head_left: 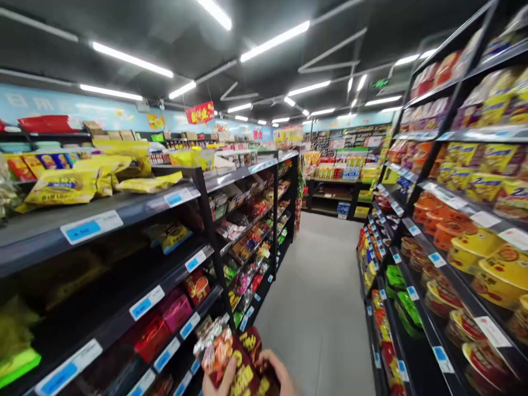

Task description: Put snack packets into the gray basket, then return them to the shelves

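Observation:
At the bottom middle, my left hand (221, 381) grips a dark red snack packet (225, 352) with a food picture and a silvery crimped end, its thumb pressed on the front. Beside it, my right hand (278, 371) has its fingers curled around another dark brown-red packet (252, 342) with yellow lettering. The two packets overlap, and their lower parts run out of the frame. Both hands are close to the lower left shelves, next to the aisle floor.
The left shelf (144, 202) carries yellow bags (61, 186) on top and red and pink packs lower down. On the right rack stand orange and yellow instant noodle tubs (474, 250). A grey aisle floor (325, 264) runs between them to a display (330, 201) at the far end.

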Tool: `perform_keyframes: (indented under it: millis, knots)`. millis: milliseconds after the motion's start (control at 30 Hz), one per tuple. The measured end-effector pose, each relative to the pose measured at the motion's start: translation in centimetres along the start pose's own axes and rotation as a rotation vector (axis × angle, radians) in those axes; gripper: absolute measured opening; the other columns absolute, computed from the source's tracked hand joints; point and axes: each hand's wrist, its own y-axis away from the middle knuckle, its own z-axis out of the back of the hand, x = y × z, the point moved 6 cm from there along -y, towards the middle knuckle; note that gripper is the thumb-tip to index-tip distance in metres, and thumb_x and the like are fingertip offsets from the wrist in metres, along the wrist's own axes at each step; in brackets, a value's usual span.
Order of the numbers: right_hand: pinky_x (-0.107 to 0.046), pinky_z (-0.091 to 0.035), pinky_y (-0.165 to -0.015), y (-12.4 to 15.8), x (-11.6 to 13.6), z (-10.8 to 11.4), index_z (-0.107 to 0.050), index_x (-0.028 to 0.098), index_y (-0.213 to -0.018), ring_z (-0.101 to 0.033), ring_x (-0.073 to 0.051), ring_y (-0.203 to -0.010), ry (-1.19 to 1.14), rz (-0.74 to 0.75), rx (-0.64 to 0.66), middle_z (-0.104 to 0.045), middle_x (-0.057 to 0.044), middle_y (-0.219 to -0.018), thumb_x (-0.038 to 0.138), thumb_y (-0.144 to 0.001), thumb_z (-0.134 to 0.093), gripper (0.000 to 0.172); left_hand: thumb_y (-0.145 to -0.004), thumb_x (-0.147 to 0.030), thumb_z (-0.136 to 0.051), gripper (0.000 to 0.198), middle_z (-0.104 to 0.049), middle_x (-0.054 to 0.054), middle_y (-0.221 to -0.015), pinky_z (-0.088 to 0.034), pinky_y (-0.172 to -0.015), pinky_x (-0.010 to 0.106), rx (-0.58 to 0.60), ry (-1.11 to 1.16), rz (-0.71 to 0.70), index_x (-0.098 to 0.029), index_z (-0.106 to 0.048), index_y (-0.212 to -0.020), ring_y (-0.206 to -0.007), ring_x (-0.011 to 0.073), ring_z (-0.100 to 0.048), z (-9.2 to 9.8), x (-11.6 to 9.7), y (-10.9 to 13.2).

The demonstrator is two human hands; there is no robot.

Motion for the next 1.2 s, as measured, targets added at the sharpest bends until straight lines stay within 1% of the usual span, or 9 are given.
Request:
perform_keyframes:
  millis: [67,133,300,467,600,767,967,1100,1200]
  knots:
    - [-0.036,-0.049,-0.083,0.4,-0.4,1.8,-0.059,0.029,-0.095,-0.059,-0.022,-0.090,-0.070,0.002,-0.074,-0.061,0.002,-0.093,0.033,-0.051,-0.090,0.053,-0.071,-0.057,-0.077,0.079,-0.067,0.004,-0.130,-0.064,-0.079,0.045,-0.038,0.101,0.003,-0.045,-0.045,-0.142,-0.112,0.0325,-0.068,-1.0,0.6,1.1]
    - [-0.032,-0.046,-0.087,1.1,-0.6,3.3,-0.059,0.027,-0.097,-0.057,-0.022,-0.095,-0.028,-0.054,-0.074,-0.061,0.002,-0.097,0.018,-0.047,-0.088,0.057,-0.064,-0.047,-0.084,0.088,-0.068,0.009,-0.128,-0.060,-0.091,0.049,-0.083,0.374,-0.057,-0.033,-0.047,-0.143,-0.113,0.0355,-0.067,-2.3,0.3,1.8]
    - [-0.030,-0.047,-0.087,1.9,-0.7,6.5,-0.061,0.025,-0.102,-0.058,-0.021,-0.095,-0.046,-0.117,0.019,-0.064,0.000,-0.100,0.023,-0.057,-0.087,0.052,-0.070,-0.042,-0.078,0.063,-0.070,0.008,-0.124,-0.053,-0.103,0.049,-0.043,0.596,-0.042,-0.027,-0.060,-0.128,-0.123,0.0335,-0.062,-5.2,0.2,2.0]
    - [-0.032,-0.048,-0.088,1.9,-2.2,7.8,-0.060,0.023,-0.101,-0.060,-0.021,-0.095,-0.151,-0.142,-0.031,-0.067,-0.004,-0.102,0.036,-0.075,-0.079,0.034,-0.072,-0.036,-0.078,0.050,-0.073,0.008,-0.114,-0.056,-0.098,0.047,-0.078,0.629,-0.056,-0.025,-0.064,-0.118,-0.120,0.0324,-0.063,-2.9,1.9,2.8]
    - [-0.033,-0.051,-0.086,1.8,-4.0,8.4,-0.056,0.025,-0.105,-0.063,-0.021,-0.096,-0.441,-0.277,-0.153,-0.066,-0.003,-0.104,0.037,-0.069,-0.085,0.048,-0.066,-0.029,-0.081,0.048,-0.074,0.004,-0.091,-0.062,-0.083,0.041,-0.229,0.576,0.050,-0.023,-0.062,-0.109,-0.092,0.0264,-0.073,-0.6,3.3,4.7]
    - [-0.034,-0.056,-0.080,2.4,-4.9,9.0,-0.051,0.028,-0.105,-0.066,-0.022,-0.093,-0.582,-0.362,-0.168,-0.066,-0.002,-0.102,0.034,-0.065,-0.088,0.055,-0.061,-0.031,-0.084,0.054,-0.073,0.004,-0.085,-0.062,-0.076,0.041,-0.266,0.468,0.142,-0.020,-0.059,-0.107,-0.075,0.0242,-0.073,-1.2,3.8,6.9]
    - [-0.038,-0.058,-0.074,3.2,-4.1,9.1,-0.043,0.030,-0.108,-0.069,-0.022,-0.080,-0.591,-0.351,-0.122,-0.071,-0.001,-0.095,0.031,-0.067,-0.087,0.060,-0.061,-0.031,-0.089,0.081,-0.071,0.012,-0.116,-0.059,-0.086,0.040,-0.255,0.311,0.089,-0.024,-0.053,-0.132,-0.093,0.0279,-0.073,-2.4,3.5,7.9]
    - [-0.041,-0.059,-0.074,3.5,-3.4,9.1,-0.040,0.031,-0.116,-0.071,-0.023,-0.078,-0.597,-0.377,-0.069,-0.072,-0.001,-0.093,0.031,-0.068,-0.086,0.067,-0.064,-0.028,-0.088,0.105,-0.050,0.011,-0.149,-0.053,-0.100,0.040,-0.286,0.153,-0.106,-0.035,-0.031,-0.152,-0.123,0.0307,-0.061,-2.8,1.8,8.4]
    - [-0.041,-0.059,-0.073,3.9,-3.2,9.2,-0.041,0.031,-0.116,-0.071,-0.024,-0.078,-0.585,-0.403,-0.018,-0.072,-0.001,-0.093,0.032,-0.067,-0.086,0.066,-0.064,-0.025,-0.088,0.101,-0.044,0.007,-0.154,-0.045,-0.110,0.039,-0.338,0.022,-0.203,-0.034,-0.037,-0.150,-0.136,0.0303,-0.050,-2.7,1.5,8.8]
